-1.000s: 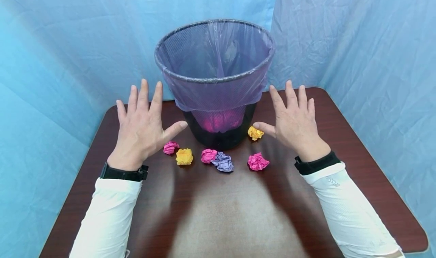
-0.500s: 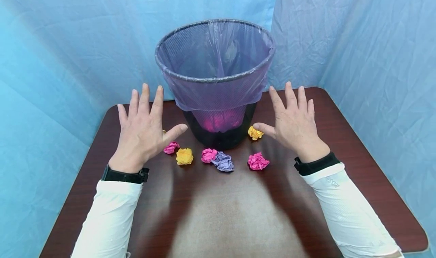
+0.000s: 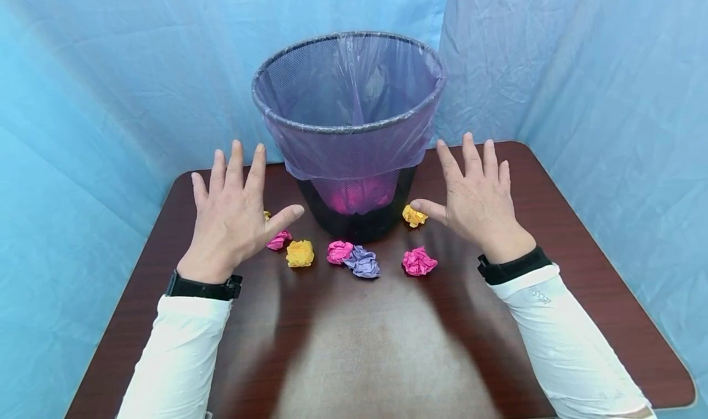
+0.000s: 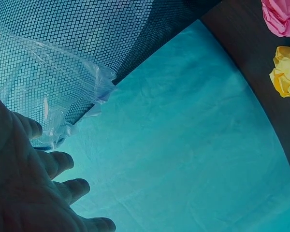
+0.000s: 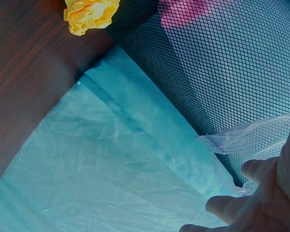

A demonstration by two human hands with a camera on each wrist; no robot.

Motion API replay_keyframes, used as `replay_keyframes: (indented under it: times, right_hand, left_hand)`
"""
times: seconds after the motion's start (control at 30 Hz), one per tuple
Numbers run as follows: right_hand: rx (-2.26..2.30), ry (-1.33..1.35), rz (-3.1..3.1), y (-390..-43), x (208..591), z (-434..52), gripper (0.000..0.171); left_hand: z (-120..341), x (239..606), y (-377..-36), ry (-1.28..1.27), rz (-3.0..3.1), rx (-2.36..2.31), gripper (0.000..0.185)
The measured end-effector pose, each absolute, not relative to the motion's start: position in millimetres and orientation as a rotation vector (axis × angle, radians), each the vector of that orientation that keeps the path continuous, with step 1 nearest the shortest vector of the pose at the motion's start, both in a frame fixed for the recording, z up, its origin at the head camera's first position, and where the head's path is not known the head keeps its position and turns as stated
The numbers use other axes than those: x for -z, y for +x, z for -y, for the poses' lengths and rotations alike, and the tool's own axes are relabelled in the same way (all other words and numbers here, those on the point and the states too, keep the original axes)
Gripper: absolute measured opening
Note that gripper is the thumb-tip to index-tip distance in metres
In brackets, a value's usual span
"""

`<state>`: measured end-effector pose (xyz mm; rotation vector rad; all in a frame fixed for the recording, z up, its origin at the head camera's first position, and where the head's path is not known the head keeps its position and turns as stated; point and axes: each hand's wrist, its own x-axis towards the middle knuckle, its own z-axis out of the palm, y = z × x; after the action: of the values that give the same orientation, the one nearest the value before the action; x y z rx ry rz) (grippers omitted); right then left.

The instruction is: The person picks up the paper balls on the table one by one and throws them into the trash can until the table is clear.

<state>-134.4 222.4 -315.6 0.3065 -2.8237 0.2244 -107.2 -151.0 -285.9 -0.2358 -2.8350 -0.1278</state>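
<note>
While hovering above the surface [image 3: 365,345] on either side of the mesh wastebasket [image 3: 354,227], holding nothing in the left grip [image 3: 227,222] or the right grip [image 3: 478,201], and spreading straight fingers wide on both. With the right grip, pointing a thumb leftward over the far-right yellow paper ball [image 3: 414,217], partly covering it in the head view, yet appearing apart from it in the right wrist view. Judging by that, hanging nearer to this ball with the right grip than with the left, and finding no clear long axis in its crumpled round shape. With the left grip, hovering close by the left pink paper ball [image 3: 279,241], partly hiding a half-seen yellow paper ball [image 3: 267,215] and lying just left of the near-left yellow paper ball [image 3: 300,254]. Between both grips, seeing the middle pink paper ball [image 3: 338,252] touching the lavender paper ball [image 3: 363,263], with nothing overlapping the near-right pink paper ball [image 3: 419,262]. Beyond these, seeing the wastebasket standing upright, mouth up, wearing a purple liner [image 3: 354,155].
</note>
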Motion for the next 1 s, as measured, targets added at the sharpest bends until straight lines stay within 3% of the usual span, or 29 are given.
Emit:
replay_keyframes:
  times: [1.0]
  right_hand:
    - [-0.23, 0.316, 2.831, -132.9, 320.0, -221.6, 0.104]
  left_hand:
    - [154.1, 298.8, -101.9, -0.243, 2.862, 0.155, 0.106]
